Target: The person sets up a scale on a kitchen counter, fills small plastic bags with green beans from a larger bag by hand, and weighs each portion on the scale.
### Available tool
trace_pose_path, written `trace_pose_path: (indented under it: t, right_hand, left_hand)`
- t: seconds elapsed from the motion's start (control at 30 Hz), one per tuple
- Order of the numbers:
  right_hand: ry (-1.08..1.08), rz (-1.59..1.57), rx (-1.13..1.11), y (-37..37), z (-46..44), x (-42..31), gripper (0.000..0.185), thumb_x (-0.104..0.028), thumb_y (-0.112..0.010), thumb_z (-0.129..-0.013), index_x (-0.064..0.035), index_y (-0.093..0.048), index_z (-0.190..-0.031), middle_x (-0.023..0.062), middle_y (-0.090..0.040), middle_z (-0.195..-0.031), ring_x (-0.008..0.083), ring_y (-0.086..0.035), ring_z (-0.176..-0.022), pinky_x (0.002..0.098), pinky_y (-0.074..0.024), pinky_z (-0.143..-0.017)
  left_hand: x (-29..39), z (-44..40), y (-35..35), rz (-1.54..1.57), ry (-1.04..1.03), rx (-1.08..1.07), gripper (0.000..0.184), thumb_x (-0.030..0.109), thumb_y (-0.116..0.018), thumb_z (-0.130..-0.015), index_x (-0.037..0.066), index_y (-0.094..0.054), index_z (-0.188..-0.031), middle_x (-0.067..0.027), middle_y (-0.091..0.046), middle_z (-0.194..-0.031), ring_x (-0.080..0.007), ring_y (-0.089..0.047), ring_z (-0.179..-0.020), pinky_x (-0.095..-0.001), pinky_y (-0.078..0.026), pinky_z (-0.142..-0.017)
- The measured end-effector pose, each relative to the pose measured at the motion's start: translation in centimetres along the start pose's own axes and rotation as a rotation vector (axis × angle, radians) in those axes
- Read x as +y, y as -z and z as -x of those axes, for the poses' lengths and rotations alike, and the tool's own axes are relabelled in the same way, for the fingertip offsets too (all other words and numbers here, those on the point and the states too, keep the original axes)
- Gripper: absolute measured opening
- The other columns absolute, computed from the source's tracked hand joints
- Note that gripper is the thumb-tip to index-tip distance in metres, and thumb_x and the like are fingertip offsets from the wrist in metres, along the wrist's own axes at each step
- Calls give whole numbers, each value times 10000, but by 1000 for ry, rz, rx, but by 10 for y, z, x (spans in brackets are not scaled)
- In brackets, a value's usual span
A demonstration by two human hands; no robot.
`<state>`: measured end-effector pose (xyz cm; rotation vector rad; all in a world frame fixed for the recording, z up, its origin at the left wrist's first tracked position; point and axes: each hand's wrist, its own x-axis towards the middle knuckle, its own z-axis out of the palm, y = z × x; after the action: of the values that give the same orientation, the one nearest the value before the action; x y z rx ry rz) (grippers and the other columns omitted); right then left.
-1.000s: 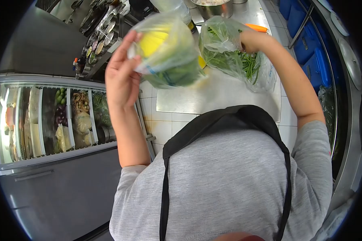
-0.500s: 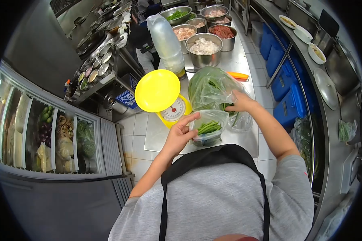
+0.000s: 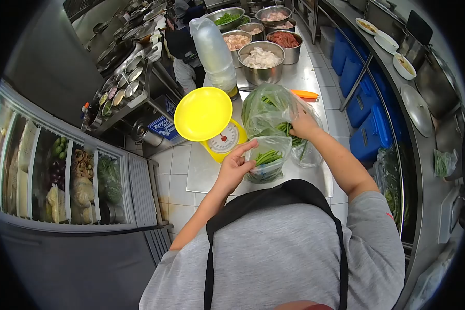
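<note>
My left hand (image 3: 234,166) grips the rim of a small clear plastic bag (image 3: 268,173), thumb and fingers at its left edge. Cut green beans (image 3: 268,157) lie inside it. Just behind stands a larger clear plastic bag (image 3: 261,111), full of long green vegetables. My right hand (image 3: 304,125) is at this bag's mouth, its fingers curled on long green beans (image 3: 284,127) and partly covered by plastic. Left of the bags is a yellow kitchen scale (image 3: 225,138) with a tilted yellow pan (image 3: 203,114).
Steel pots of meat (image 3: 261,61) crowd the far end of the steel table (image 3: 204,178). A tall plastic-wrapped stack (image 3: 212,54) and an orange-handled tool (image 3: 306,94) are nearby. A glass-door fridge (image 3: 70,178) stands left; blue bins (image 3: 369,129) sit under the right counter.
My right hand has moved slightly up and farther into the larger bag's mouth. The small bag has shifted a little upward, with my left hand still on its rim.
</note>
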<state>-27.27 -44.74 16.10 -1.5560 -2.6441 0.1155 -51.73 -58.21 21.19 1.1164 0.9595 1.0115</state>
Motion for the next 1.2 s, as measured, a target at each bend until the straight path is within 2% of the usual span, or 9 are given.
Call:
trace_pose_path:
  t: [0.23, 0.3, 0.43, 0.57, 0.97, 1.03, 1.1, 1.17, 1.2]
  right_hand:
    - [-75, -48, -238, 5, -8, -7, 428, -169, -689, -674, -76, -587, -1079, 119, -535, -1094, 283, -442, -1147, 399, -370, -964]
    - [-169, -258, -174, 6, -15, 2, 438, -101, -682, -662, -79, -583, -1088, 140, -560, -1052, 287, -490, -1100, 388, -394, -937]
    - [131, -401, 310, 21, -7, 14, 438, -53, -690, -654, -59, -557, -1072, 141, -602, -924, 280, -598, -826, 361, -472, -743]
    - [-172, -1014, -136, 17, -1, 2, 248, -76, -587, -774, -6, -540, -1008, 50, -568, -710, 137, -560, -639, 273, -462, -624]
    - [-25, -1856, -79, 88, 22, -60, 94, -97, -508, -816, -34, -495, -885, 16, -476, -631, 103, -489, -597, 286, -463, -677]
    - [-13, -1966, -91, 68, 23, -72, 141, -82, -527, -809, -45, -490, -940, 28, -504, -810, 116, -491, -643, 282, -459, -645]
    - [61, -1882, -178, 50, 26, -70, 220, -111, -542, -805, -36, -505, -1009, 26, -523, -810, 117, -509, -683, 267, -454, -668]
    - [38, -1226, -255, 57, 36, -70, 338, -140, -558, -788, -30, -493, -1101, 45, -580, -838, 156, -562, -764, 298, -458, -691]
    - [363, -1029, 85, 47, 36, -71, 380, -174, -572, -762, -27, -508, -1106, 108, -632, -850, 248, -607, -801, 365, -464, -700]
  left_hand:
    - [2, 4, 2, -13, 33, 31, 532, -89, -523, -767, 47, -468, -1278, -52, -470, -1298, -43, -549, -839, -183, -448, -716]
    - [2, 4, 2, -14, 26, 33, 534, -90, -524, -766, 46, -468, -1279, -51, -464, -1297, -44, -546, -857, -187, -449, -720]
    - [-2, -3, 1, -47, -27, 10, 535, -91, -521, -768, 44, -463, -1283, -50, -459, -1291, -47, -548, -858, -190, -453, -722]
    - [-4, -12, 2, -159, 15, -17, 536, -83, -524, -771, 45, -458, -1288, -44, -460, -1285, -49, -559, -808, -193, -461, -706]
    - [3, -39, -24, -35, 96, -94, 511, -43, -551, -779, 58, -463, -1273, -8, -539, -1205, -46, -549, -689, -207, -466, -613]
    - [-1, -44, -21, -30, 88, -87, 474, -38, -555, -777, 53, -487, -1237, -16, -568, -1150, -51, -556, -693, -207, -466, -615]
    - [-1, -43, -16, -26, 82, -73, 437, -33, -559, -775, 49, -510, -1201, -23, -598, -1094, -56, -562, -696, -206, -466, -617]
    - [4, -42, -9, -29, 111, -52, 368, -22, -572, -767, 28, -539, -1130, -36, -633, -959, -74, -580, -715, -215, -475, -624]
    - [3, -42, -8, -28, 114, -49, 368, -22, -572, -767, 28, -539, -1130, -36, -633, -959, -74, -580, -715, -215, -475, -624]
